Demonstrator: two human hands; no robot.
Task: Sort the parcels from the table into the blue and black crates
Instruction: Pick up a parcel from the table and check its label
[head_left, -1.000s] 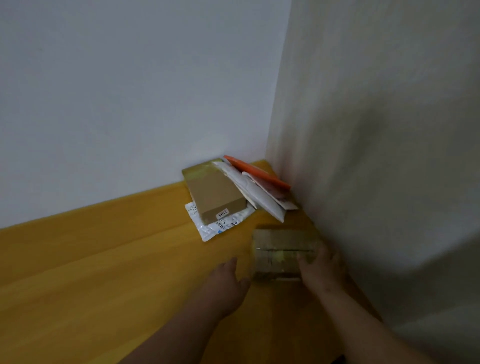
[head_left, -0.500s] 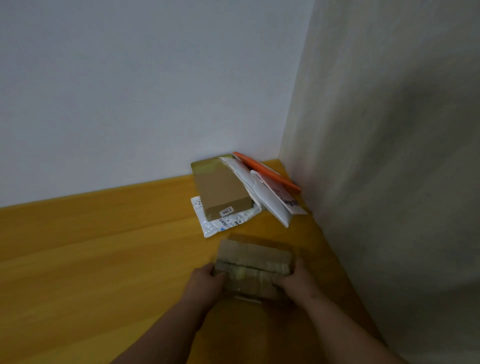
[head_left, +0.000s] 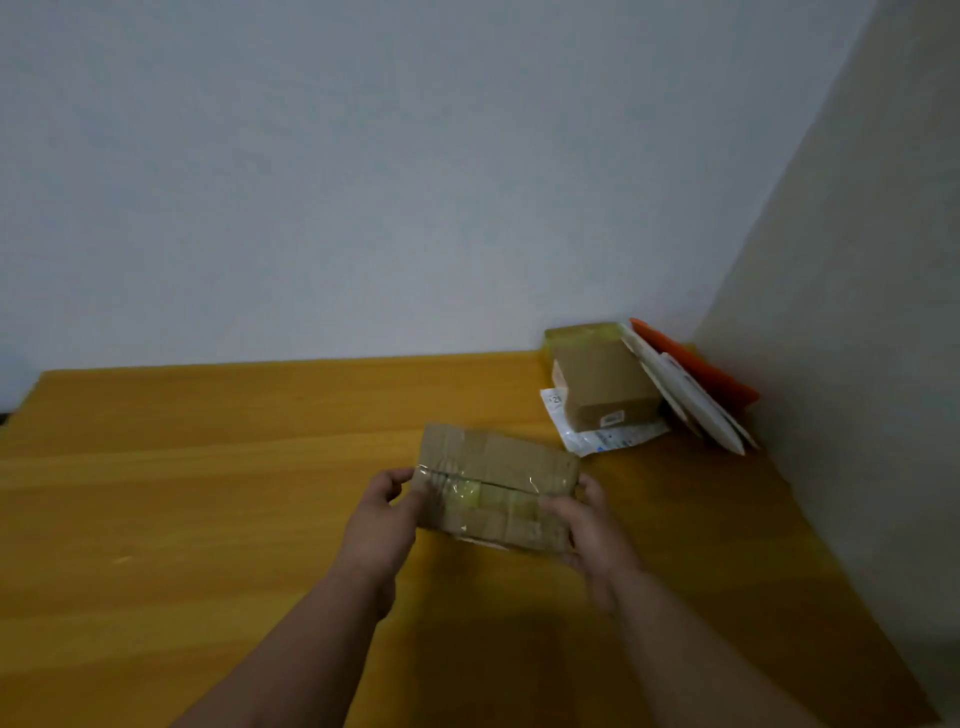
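Cardboard box (head_left: 496, 488): taped, held above the counter (head_left: 208, 493), between both hands.
Left hand (head_left: 382, 519): grip clamped on the box's left end, thumb on the near face.
Right hand (head_left: 592, 525): grip clamped on the box's right end, fingers curled round it.
Pile (head_left: 639, 389): in the far right corner; a brown box on a white mailer, white and orange envelopes leaning beside it.
Walls (head_left: 363, 182): pale, meeting at the corner.
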